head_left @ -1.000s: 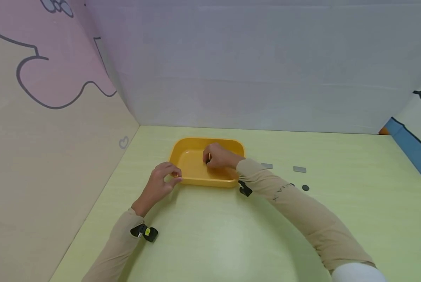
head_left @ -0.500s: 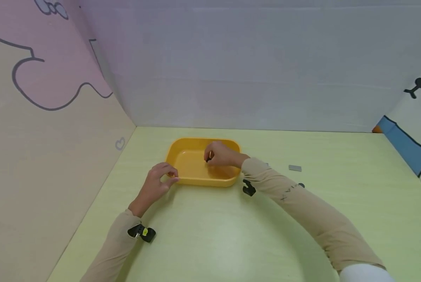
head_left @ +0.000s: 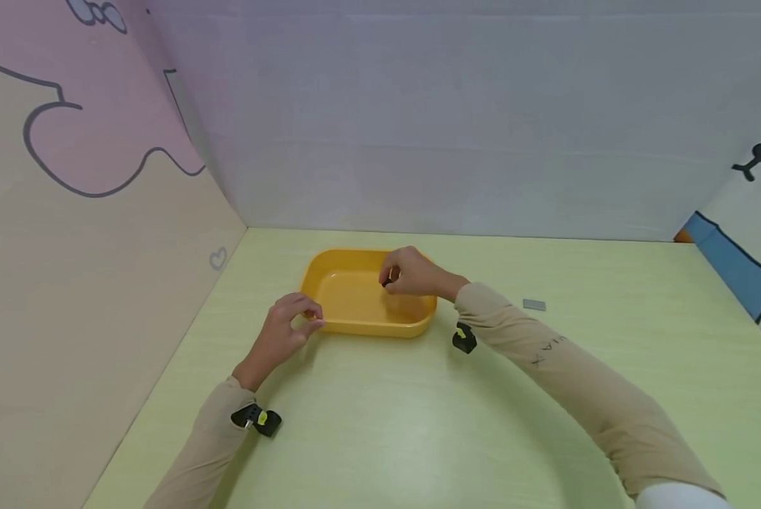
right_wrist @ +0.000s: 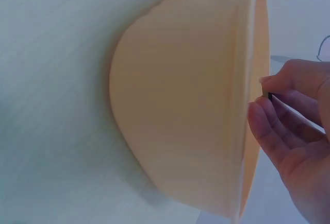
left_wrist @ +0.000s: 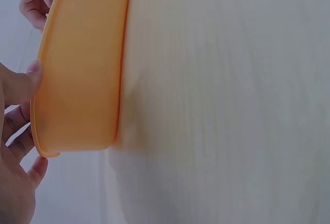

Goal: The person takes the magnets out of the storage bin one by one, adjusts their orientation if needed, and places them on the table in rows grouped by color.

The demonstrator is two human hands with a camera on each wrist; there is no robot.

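A yellow tray lies on the pale green table. My left hand grips its near left corner, thumb on the rim and fingers curled against the outer wall. My right hand hovers over the tray's right half, with thumb and fingers pinching a small dark piece. In the right wrist view that dark piece shows between the fingertips, just inside the tray's rim.
A small grey rectangular piece lies on the table to the right of the tray, beyond my right forearm. Pale walls close the table at the back and on the left.
My right hand has drifted a little right and up over the tray, still pinching the dark piece. Its forearm now covers two small pieces seen earlier on the table. The left hand stays put.
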